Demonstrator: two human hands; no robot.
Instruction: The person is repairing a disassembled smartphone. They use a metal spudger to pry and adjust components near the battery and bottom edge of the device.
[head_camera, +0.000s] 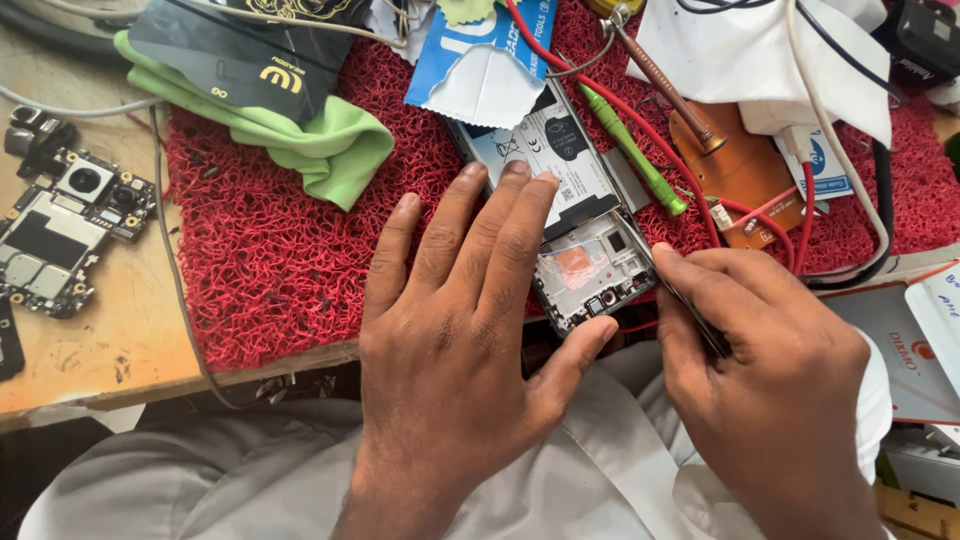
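Note:
An opened phone (575, 215) with its back off lies on a red mesh mat (270, 250), its battery and lower board exposed. My left hand (465, 320) rests flat on the mat, fingertips on the phone's battery and thumb at its bottom edge. My right hand (775, 385) pinches thin metal tweezers (665, 280) whose tip reaches the phone's lower right side.
A green screwdriver (632, 150) lies beside the phone. A green cloth (320, 140) and a black pouch (240, 55) sit at the upper left. A loose circuit board (65, 225) lies on the wooden bench. Red wires, a white charger and an orange board (745, 170) crowd the right.

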